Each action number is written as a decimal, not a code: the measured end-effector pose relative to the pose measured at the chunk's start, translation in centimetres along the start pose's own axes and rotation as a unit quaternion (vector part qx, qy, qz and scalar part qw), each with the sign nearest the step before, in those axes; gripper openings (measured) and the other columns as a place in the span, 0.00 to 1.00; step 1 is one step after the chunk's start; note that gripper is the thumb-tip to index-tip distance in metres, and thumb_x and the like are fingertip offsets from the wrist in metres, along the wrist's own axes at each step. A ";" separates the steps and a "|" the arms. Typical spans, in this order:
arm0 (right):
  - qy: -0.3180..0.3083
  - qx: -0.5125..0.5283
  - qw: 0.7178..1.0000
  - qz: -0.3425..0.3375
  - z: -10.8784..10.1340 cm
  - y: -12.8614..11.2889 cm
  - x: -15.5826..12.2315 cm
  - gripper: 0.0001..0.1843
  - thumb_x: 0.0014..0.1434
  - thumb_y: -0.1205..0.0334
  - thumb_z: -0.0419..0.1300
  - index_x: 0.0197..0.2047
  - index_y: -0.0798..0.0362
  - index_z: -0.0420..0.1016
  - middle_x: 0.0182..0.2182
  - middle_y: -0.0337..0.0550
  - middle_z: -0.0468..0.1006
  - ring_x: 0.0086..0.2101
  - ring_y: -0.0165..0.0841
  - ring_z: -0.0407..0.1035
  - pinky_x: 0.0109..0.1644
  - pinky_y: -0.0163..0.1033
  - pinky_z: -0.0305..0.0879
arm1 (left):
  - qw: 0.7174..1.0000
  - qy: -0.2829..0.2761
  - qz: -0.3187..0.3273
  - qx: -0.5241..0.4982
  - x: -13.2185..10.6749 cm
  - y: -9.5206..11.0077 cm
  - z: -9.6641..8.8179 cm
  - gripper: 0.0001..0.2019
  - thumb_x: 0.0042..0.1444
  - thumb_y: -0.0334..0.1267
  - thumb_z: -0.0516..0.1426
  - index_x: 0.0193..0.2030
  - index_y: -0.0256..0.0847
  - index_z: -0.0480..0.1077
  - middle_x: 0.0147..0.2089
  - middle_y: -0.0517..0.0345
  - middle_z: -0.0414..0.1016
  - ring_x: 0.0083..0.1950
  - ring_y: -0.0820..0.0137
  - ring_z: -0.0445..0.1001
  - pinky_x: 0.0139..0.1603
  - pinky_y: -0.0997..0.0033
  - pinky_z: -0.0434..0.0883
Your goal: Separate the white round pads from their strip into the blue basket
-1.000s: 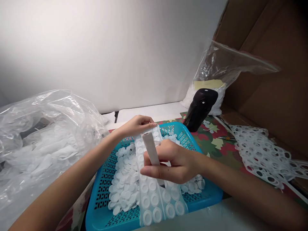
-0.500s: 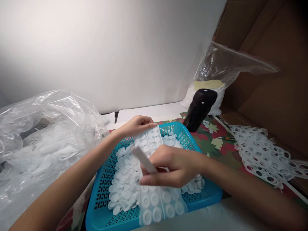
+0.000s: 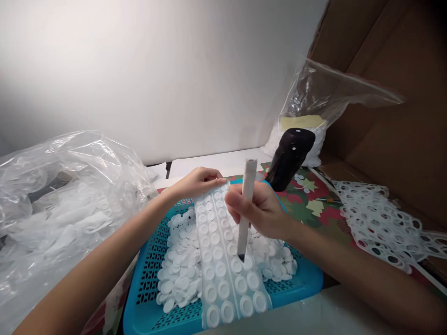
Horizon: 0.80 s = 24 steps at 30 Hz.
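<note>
Left hand: fingers together on the far end of a clear strip of white discs, which lies over loose discs in a blue plastic basket. Right hand: fingers clamped on a white dark-tipped stick, its tip touching the strip.

There were 2 hands, 1 white pen-shaped tool, 1 strip of white discs, 1 blue plastic basket, 1 black cylinder, 1 large clear plastic bag, 1 clear zip bag, 1 punched white sheet and 1 cardboard box. The loose white discs were too many to count.
</note>
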State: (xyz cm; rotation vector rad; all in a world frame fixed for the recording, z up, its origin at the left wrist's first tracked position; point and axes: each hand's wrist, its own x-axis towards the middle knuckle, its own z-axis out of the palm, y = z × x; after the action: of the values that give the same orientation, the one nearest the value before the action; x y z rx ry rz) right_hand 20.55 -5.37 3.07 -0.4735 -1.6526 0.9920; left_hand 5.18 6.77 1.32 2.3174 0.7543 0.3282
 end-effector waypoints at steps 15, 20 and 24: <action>-0.075 -0.027 0.996 -0.029 0.5 0.1 -0.3 0.27 0.60 0.65 0.57 0.16 0.54 0.47 0.15 0.28 0.47 0.18 0.19 0.45 0.20 0.28 0.45 | 1.000 -0.001 -0.018 -0.010 -0.1 0.5 0.0 0.18 0.60 0.51 0.51 0.30 0.38 0.68 0.21 0.65 0.55 0.22 0.78 0.52 0.20 0.76 0.51; -0.304 -0.145 0.941 0.014 0.5 0.8 -1.1 0.23 0.62 0.59 0.56 0.19 0.55 0.53 0.17 0.29 0.50 0.19 0.21 0.45 0.24 0.31 0.45 | 1.000 -0.010 -0.010 -0.005 0.0 0.5 -0.1 0.17 0.60 0.50 0.51 0.32 0.37 0.69 0.21 0.65 0.53 0.22 0.77 0.50 0.20 0.76 0.49; -0.332 -0.137 0.933 0.026 0.6 0.7 -1.3 0.21 0.62 0.59 0.56 0.20 0.55 0.55 0.17 0.29 0.51 0.19 0.20 0.47 0.24 0.30 0.45 | 1.000 -0.011 -0.010 -0.001 0.0 0.4 0.0 0.17 0.60 0.50 0.51 0.32 0.37 0.69 0.21 0.64 0.54 0.22 0.77 0.50 0.20 0.75 0.49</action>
State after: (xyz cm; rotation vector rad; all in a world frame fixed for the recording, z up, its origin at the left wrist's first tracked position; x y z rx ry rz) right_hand 20.32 -6.14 1.72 -0.3838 -2.4203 1.0268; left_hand 5.29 6.55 1.58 2.3063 0.7668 0.2947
